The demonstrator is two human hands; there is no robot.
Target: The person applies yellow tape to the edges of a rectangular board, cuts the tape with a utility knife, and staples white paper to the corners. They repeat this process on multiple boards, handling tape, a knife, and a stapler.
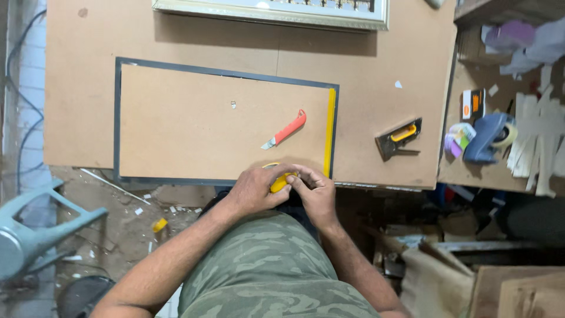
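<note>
Both hands meet at the near edge of the workbench, closed around a yellow roll of tape [280, 180]. My left hand [254, 189] cups it from the left and my right hand [315, 191] pinches it from the right. Just beyond them lies a brown backing board in a dark frame [118, 118], face down. A yellow strip [331, 132] runs along the frame's right side. An orange utility knife [286, 129] rests on the board, blade pointing toward me.
A black and yellow staple gun [399, 138] lies right of the frame. A blue tape dispenser [488, 136] and white paper strips [538, 147] sit on the side table. A gilt picture frame [276, 13] lies at the far edge. A grey plastic chair [29, 235] stands lower left.
</note>
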